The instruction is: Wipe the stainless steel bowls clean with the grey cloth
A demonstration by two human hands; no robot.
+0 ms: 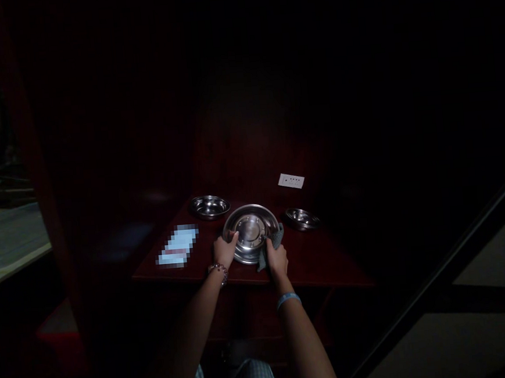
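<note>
Item: steel plate [250,231], round and ridged. It stands tilted on the near middle of the desk [323,259], one face turned toward the person.

Left hand [225,252]: fingers closed on the plate's left rim. The grip appears to prop the plate at its tilt and keep it from sliding.

Right hand [277,261]: clasped around a grey cloth [276,236], which it presses against the plate's right rim. The cloth lies between palm and metal, so this hand seems to work the surface while the other steadies it.

Wrists: beaded bracelet [218,269] on the left, blue wristband [288,298] on the right.

Also on the desk:
- Steel bowl [209,206], upright, behind and to the left of the plate and apart from it.
- Smaller steel dish [301,219], to the right, near the cloth but not touching it.
- Pale blue flat object [177,247], blurred, at the left. What it is cannot be told.

Surface: dark reddish wood, glossy, with a straight front edge.

Room: very dim. Dark wooden panelling rises behind the desk and carries a white socket plate [291,181]. A paler surface shows at the far left, and a dark slanting rail crosses the lower right.
</note>
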